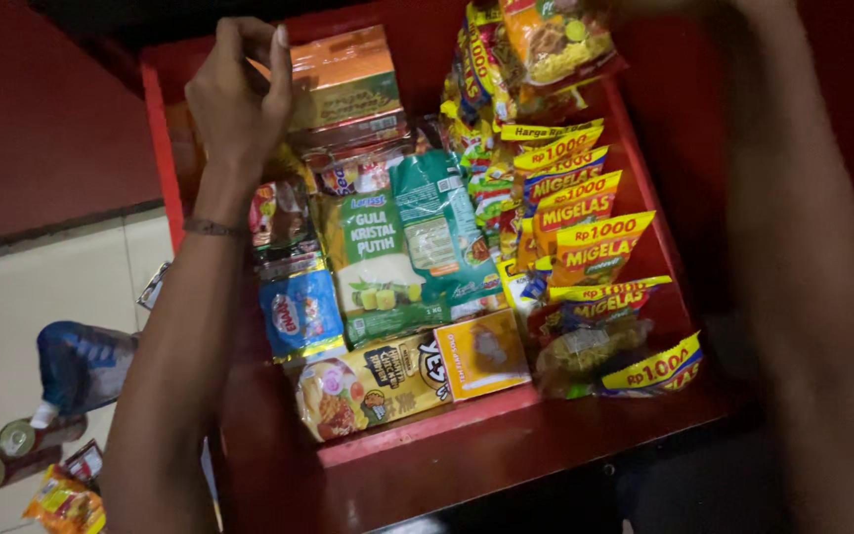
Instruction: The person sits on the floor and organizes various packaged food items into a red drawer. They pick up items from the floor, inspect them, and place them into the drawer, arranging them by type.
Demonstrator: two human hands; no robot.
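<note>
My left hand (239, 94) is raised at the back left of a red shelf tray (467, 435), its fingers closed on the left edge of an orange and green box (348, 79). Below the box lie a green and white sugar bag (378, 262), a teal pouch (442, 222) and a blue packet (300, 311). My right forearm (793, 257) reaches up along the right side, and its hand is cut off at the top edge. Near that edge hang yellow and red noodle packets (546, 44). A row of yellow snack sachets (585, 222) overlaps down the right side of the tray.
At the tray's front lie a yellow noodle pack (368, 386) and an orange carton (481, 354). On the pale floor at lower left are two cans (12, 455), a blue object (81, 366) and a snack packet (66, 504). Red walls flank the tray.
</note>
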